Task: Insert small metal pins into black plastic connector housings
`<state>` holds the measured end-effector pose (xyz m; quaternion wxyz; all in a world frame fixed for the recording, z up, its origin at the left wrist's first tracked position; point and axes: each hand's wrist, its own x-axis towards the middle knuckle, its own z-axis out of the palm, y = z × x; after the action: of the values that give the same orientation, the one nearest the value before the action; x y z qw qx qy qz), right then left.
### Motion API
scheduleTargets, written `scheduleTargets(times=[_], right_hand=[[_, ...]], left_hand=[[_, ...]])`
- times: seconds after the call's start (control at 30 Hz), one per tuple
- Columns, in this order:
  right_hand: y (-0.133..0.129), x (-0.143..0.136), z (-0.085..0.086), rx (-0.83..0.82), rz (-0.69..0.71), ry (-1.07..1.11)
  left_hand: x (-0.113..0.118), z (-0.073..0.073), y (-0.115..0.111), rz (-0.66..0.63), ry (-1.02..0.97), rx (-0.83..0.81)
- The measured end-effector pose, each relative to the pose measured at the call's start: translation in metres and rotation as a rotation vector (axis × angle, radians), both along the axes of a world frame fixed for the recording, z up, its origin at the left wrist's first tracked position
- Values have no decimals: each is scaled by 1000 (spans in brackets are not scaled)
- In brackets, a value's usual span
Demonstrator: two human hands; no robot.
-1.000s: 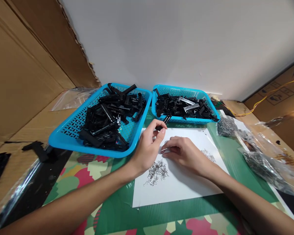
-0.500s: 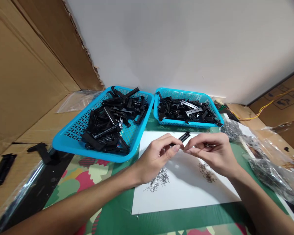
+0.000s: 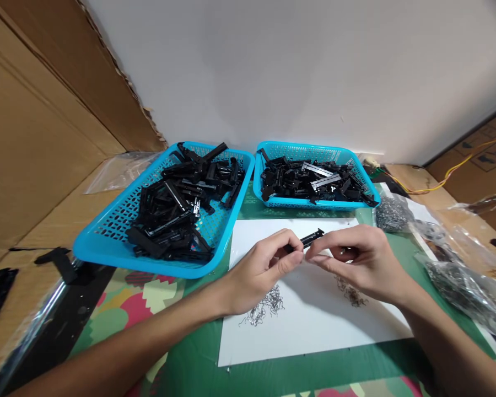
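Note:
My left hand [image 3: 268, 264] is closed around one end of a slim black plastic part [image 3: 313, 237], whose far end points up and to the right. My right hand [image 3: 353, 256] meets it at the fingertips, thumb and forefinger pinched together at the part's near side. Whatever sits in that pinch is too small to make out. Both hands are above a white sheet [image 3: 297, 342]. On the sheet lie a pile of small silvery bent wires [image 3: 267, 306] below my left hand and a smaller brownish wire pile [image 3: 351, 292] under my right.
Two blue baskets, one at left [image 3: 149, 266] and one at back right [image 3: 318, 203], hold many black plastic parts. Plastic bags of metal pieces [image 3: 458, 286] lie at right. Loose black parts [image 3: 0, 292] rest at far left. Cardboard [image 3: 45, 110] and a white wall stand behind.
The black part has tilted flatter between my hands, and my right fingertips have shifted slightly left over it. The camera view has moved a little.

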<state>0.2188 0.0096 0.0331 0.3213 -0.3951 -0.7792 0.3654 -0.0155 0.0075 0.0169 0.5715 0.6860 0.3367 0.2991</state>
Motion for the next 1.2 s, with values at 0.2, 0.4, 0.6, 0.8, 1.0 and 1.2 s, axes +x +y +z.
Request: scheduleTargets(times=[0.2, 0.4, 0.6, 0.8, 1.0, 1.2], right_hand=[[-3, -12, 0, -61, -86, 14], [-9, -16, -1, 64, -176, 22], [-14, -14, -5, 664, -246, -94], [-14, -15, -10, 708, -49, -143], [-13, -15, -11, 594, -52, -50], [-10, -10, -6, 476, 23, 7]], left_hand=[[3, -9, 0, 152, 17, 168], [0, -12, -3, 189, 47, 278], [4, -21, -5, 295, -77, 380], [4, -24, -7, 289, -82, 433], [3, -23, -7, 287, -86, 438], [3, -22, -6, 267, -87, 433]])
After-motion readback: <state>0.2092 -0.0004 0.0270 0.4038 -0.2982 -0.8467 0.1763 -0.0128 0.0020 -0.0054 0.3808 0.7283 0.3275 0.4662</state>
